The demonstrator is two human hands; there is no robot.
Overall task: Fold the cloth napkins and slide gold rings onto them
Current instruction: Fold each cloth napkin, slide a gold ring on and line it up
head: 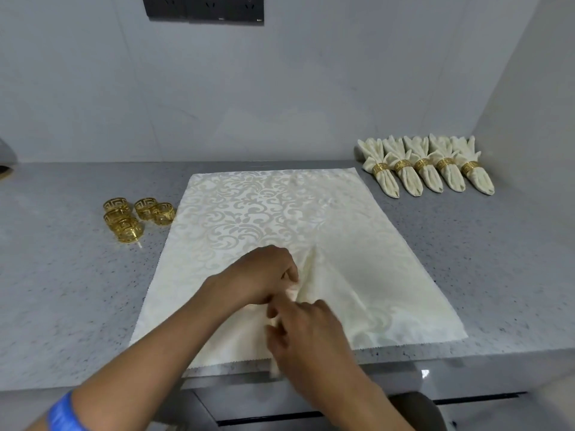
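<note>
Both hands, left (267, 272) and right (306, 331), pinch a raised fold in the cream napkin (326, 219) spread on the grey worktop (62, 290). Loose gold rings (137, 217) lie to its left; five ringed napkins (426, 166) line up at the right.

Single head view, wide-angle, looking forward and down, close over counter (77, 306) edge; wall at 12 o'clock, corner probably at 2 o'clock.

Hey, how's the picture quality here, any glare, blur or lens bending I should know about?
Head view: soft, even light with only faint shadows under the hands; a small bright glint on the glossy front below the countertop; wide-angle bending bows the counter edges and wall lines; the right hand and left hand look slightly smeared, while the gold rings and finished napkins stay fairly sharp.
</note>
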